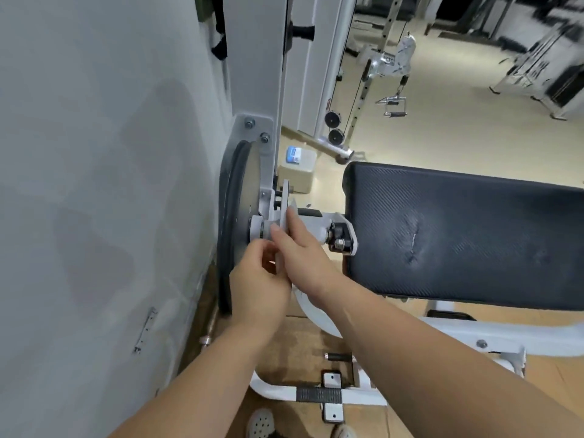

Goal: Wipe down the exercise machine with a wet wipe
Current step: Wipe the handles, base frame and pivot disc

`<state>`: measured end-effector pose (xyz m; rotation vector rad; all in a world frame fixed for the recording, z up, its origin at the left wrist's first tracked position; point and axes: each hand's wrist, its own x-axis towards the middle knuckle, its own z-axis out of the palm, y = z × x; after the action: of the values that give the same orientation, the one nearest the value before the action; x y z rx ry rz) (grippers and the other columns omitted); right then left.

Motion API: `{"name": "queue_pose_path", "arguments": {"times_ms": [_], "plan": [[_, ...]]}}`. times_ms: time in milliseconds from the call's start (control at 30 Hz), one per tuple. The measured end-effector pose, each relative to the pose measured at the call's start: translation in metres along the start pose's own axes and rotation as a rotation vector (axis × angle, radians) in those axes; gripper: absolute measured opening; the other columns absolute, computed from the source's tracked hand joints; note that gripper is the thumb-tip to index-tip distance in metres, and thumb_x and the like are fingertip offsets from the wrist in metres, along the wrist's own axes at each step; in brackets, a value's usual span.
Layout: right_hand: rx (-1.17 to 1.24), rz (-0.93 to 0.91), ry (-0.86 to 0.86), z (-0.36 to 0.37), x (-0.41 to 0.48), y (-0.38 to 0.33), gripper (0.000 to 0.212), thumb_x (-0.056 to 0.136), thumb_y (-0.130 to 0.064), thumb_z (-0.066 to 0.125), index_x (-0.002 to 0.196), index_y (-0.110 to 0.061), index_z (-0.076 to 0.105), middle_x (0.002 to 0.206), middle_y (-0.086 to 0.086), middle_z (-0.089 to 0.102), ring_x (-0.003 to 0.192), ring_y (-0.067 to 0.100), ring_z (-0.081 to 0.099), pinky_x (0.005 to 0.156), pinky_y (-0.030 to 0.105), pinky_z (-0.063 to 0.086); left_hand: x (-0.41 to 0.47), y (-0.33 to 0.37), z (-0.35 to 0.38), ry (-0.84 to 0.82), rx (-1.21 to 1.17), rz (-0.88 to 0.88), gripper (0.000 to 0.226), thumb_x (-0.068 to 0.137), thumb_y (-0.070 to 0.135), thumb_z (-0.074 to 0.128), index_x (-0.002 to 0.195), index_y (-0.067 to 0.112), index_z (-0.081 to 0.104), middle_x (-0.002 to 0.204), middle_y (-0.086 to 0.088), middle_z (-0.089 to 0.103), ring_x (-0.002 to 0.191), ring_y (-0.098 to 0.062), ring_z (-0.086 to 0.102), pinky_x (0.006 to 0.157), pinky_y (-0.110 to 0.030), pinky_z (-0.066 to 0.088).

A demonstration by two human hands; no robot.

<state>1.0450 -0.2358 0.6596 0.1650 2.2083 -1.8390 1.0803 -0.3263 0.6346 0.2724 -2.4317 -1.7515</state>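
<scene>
Had both forearms in close from below, shoes [260, 423] just showing on the floor [442, 137]. Laid the right hand [303, 248] flat, fingers [278, 230] straight and pressed on the grey pivot hub [262, 230] of the exercise machine [252, 74]. Curled the left hand [259, 279] just beneath, thumb and forefinger drawn together as if pinching; could not tell on what. Could not make out the wet wipe for certain either: probably tucked between the two hands, against the bracket plate [286, 197]. Looked like mid-wipe on the pivot hardware, between the black pulley wheel [229, 216] by the wall and the black seat pad [474, 232] to the right. Could not judge whether pad or white frame [474, 336] had been done. Called next for a firm drag round hub and bolts, minding fingertips in that narrow gap.
</scene>
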Motion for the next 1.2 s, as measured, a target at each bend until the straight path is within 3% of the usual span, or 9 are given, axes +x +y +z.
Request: {"name": "queue_pose_path", "arguments": {"times_ms": [100, 233, 400, 600, 700, 833, 933, 1033, 1200], "plan": [[0.113, -0.017, 0.037, 0.003, 0.012, 0.0, 0.065, 0.107, -0.042, 0.048, 0.163, -0.033, 0.017, 0.161, -0.017, 0.033, 0.139, -0.001, 0.035, 0.116, 0.026, 0.027, -0.009, -0.012, 0.001, -0.079, 0.02, 0.028, 0.041, 0.091, 0.011, 0.068, 0.123, 0.033, 0.053, 0.119, 0.014, 0.06, 0.11, -0.004, 0.059, 0.087, -0.022, 0.05], [0.22, -0.018, -0.013, 0.002, 0.024, -0.005, 0.065, 0.107, -0.045, 0.045, 0.163, -0.039, 0.012, 0.153, -0.03, 0.03, 0.13, -0.012, 0.035, 0.093, 0.005, 0.029, -0.006, -0.037, 0.002, -0.209, 0.061, -0.089, 0.066, 0.097, 0.011, 0.055, 0.154, 0.036, 0.033, 0.153, 0.015, 0.042, 0.139, -0.005, 0.043, 0.115, -0.039, 0.04], [0.241, -0.009, -0.134, 0.003, 0.002, 0.044, 0.054, 0.108, -0.047, 0.042, 0.155, -0.053, 0.017, 0.132, -0.058, 0.028, 0.129, -0.027, 0.029, 0.107, 0.006, 0.025, -0.004, -0.035, -0.01, -0.362, -0.312, -0.167, 0.049, 0.102, 0.015, 0.033, 0.146, 0.021, 0.054, 0.142, 0.003, 0.062, 0.135, -0.012, 0.054, 0.113, -0.039, 0.044], [0.252, 0.028, -0.184, 0.012, -0.006, 0.063, 0.07, 0.105, -0.058, 0.037, 0.163, -0.035, 0.005, 0.158, -0.026, 0.029, 0.143, -0.015, 0.026, 0.116, 0.011, 0.025, -0.007, -0.029, -0.005, -0.245, -0.397, -0.267, 0.059, 0.095, 0.052, 0.036, 0.135, 0.017, 0.061, 0.13, 0.002, 0.07, 0.126, -0.014, 0.061, 0.114, -0.046, 0.041], [0.257, -0.025, -0.132, 0.011, 0.021, 0.047, 0.099, 0.081, -0.091, 0.041, 0.16, -0.044, 0.006, 0.143, -0.007, 0.036, 0.136, 0.013, 0.034, 0.127, 0.048, 0.019, -0.01, -0.032, -0.002, -0.235, -0.364, -0.221, 0.074, 0.093, 0.066, 0.025, 0.134, 0.016, 0.06, 0.129, -0.001, 0.069, 0.126, -0.017, 0.06, 0.115, -0.049, 0.039], [0.244, -0.048, -0.171, 0.013, 0.005, 0.062, 0.09, 0.095, -0.075, 0.035, 0.162, -0.038, -0.01, 0.17, -0.009, 0.015, 0.153, 0.0, 0.011, 0.121, 0.012, 0.006, -0.015, -0.033, 0.001, -0.323, -0.33, -0.162, 0.097, 0.076, 0.095, 0.033, 0.138, 0.026, 0.059, 0.137, 0.005, 0.065, 0.132, -0.014, 0.056, 0.112, -0.041, 0.041], [0.236, -0.032, -0.183, 0.022, -0.022, 0.087, 0.087, 0.098, -0.066, 0.038, 0.163, -0.034, -0.011, 0.171, -0.018, 0.003, 0.151, -0.01, 0.006, 0.122, 0.013, 0.012, -0.014, -0.033, 0.001, -0.341, -0.332, -0.148, 0.105, 0.076, 0.095, 0.033, 0.146, 0.019, 0.052, 0.145, 0.004, 0.06, 0.137, -0.015, 0.052, 0.115, -0.043, 0.038], [0.331, 0.028, -0.152, 0.018, -0.008, 0.078, 0.074, 0.103, -0.058, 0.04, 0.162, -0.036, 0.003, 0.164, -0.014, 0.028, 0.134, -0.018, 0.034, 0.102, -0.002, 0.026, -0.011, -0.038, 0.002, -0.308, -0.287, -0.113, 0.107, 0.079, 0.093, 0.029, 0.146, 0.013, 0.049, 0.144, -0.002, 0.06, 0.136, -0.019, 0.053, 0.114, -0.046, 0.039], [0.449, -0.113, 0.019, 0.013, 0.006, 0.049, 0.077, 0.097, -0.063, 0.031, 0.164, -0.029, 0.015, 0.151, -0.041, 0.029, 0.137, -0.025, 0.026, 0.114, 0.006, 0.019, -0.008, -0.04, 0.003, -0.243, -0.334, -0.154, 0.082, 0.093, 0.068, 0.013, 0.135, 0.012, 0.056, 0.127, -0.005, 0.069, 0.122, -0.016, 0.062, 0.102, -0.035, 0.048]]}}
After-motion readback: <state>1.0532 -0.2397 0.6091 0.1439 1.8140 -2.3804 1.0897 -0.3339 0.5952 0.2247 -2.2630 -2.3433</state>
